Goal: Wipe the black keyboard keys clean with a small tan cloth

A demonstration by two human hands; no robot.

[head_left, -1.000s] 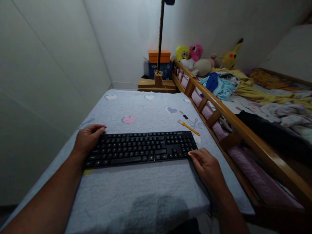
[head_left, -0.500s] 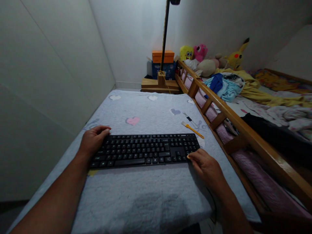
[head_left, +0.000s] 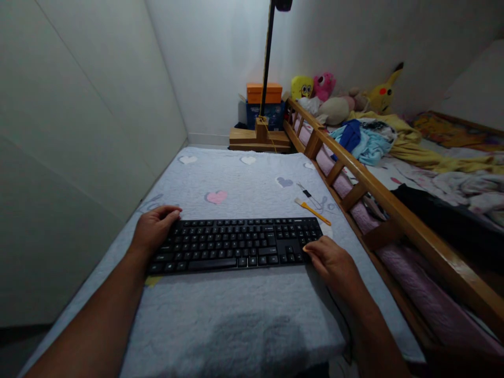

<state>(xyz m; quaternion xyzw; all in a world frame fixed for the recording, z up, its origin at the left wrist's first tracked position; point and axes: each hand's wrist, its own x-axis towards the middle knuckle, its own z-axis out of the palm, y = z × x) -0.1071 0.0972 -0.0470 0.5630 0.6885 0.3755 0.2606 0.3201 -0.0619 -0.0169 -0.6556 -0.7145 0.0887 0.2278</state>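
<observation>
A black full-size keyboard [head_left: 224, 245] lies flat on a pale quilted cover. Over its back left corner rests my left hand [head_left: 155, 228], closed, with thumb and forefinger together and the lower fingers against the keyboard's end. My right hand [head_left: 333, 262] is closed in a pinch at the number pad's lower left. A small pale spot shows at those fingertips; I cannot tell whether it is a held thing or a fingertip. Behind the keyboard on the right lie a yellow-handled brush [head_left: 313, 211] and tweezers with a black band [head_left: 307, 193].
A wooden bed rail [head_left: 378, 194] runs along the right side, with clothes [head_left: 362, 142] and plush toys beyond. To the left is a pale wall panel [head_left: 86, 157]. At the back, a dark pole [head_left: 268, 58] stands on a wooden base, near an orange box [head_left: 264, 93].
The view has shifted very slightly. Both hands stay at about the same spots on the keyboard, with the right fingertips moved only a little.
</observation>
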